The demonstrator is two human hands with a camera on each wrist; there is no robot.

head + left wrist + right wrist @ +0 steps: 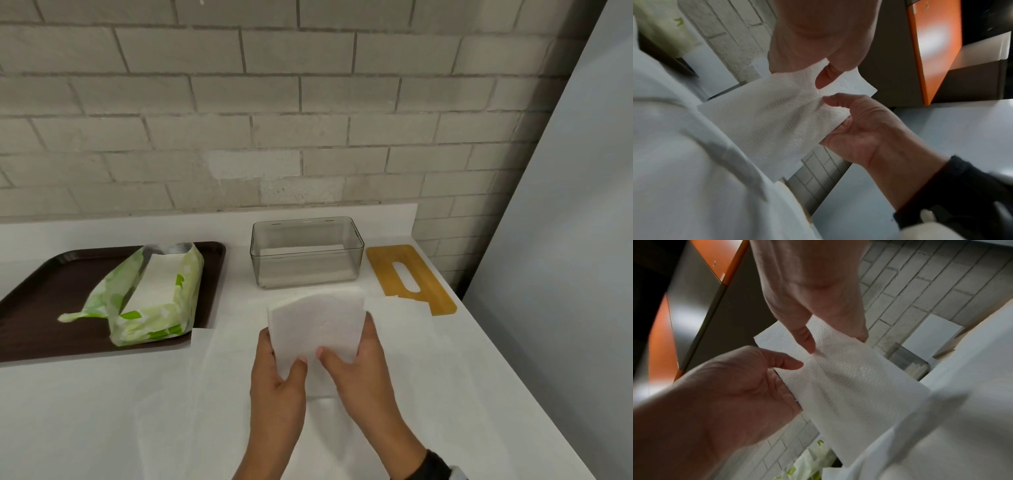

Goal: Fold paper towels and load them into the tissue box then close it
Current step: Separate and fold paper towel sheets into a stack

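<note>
Holding folded paper towel point(317, 329) above the bench point(102, 411), left hand point(279, 373) and right hand point(359, 366) grip both pinching it.

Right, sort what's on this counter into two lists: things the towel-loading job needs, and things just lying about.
For the job:
- folded paper towel, held by the left hand and right hand
- clear tissue box, open
- wooden lid, flat beside the box
- green towel pack, opened
- flat sheets spread on the counter

Lying about:
- dark tray under the pack
</note>
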